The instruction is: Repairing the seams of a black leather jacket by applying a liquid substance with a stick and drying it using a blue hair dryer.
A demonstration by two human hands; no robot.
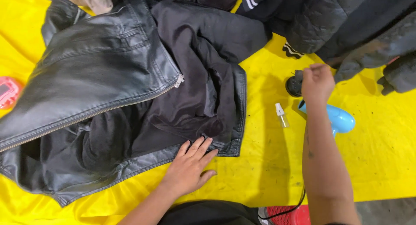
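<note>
Nearest, at the bottom edge, a red basket (pixel 289 215) with a thin black cable (pixel 284 213) across it, on the right side near the forearm. A little farther, the left hand (pixel 189 166) lying flat and open on the yellow sheet (pixel 260 173), fingers spread, fingertips (pixel 203 143) touching the lower hem of the black leather jacket (pixel 99 73) — holding nothing, only pressing there. Jacket spread open across the left and middle of the sheet, dark soft lining (pixel 190 95) turned up, metal zipper (pixel 108 108) running diagonally over the front panel. To the right, well apart from the left hand, the right hand (pixel 317 83) closed into a loose fist, knuckles up; whether something is clamped inside cannot be told. Just below this hand, partly hidden by the wrist, a light blue hair dryer (pixel 342 119) lying on the sheet; beside it a small clear spray bottle (pixel 281 115) with white cap, lying down. Just left of the fist, a small round black object (pixel 294 86), kind unclear. At the far left edge, a pink object (pixel 8 91), blurred. Farthest, along the top — a heap of dark clothes (pixel 329 21), among them a quilted piece and a striped cuff.
</note>
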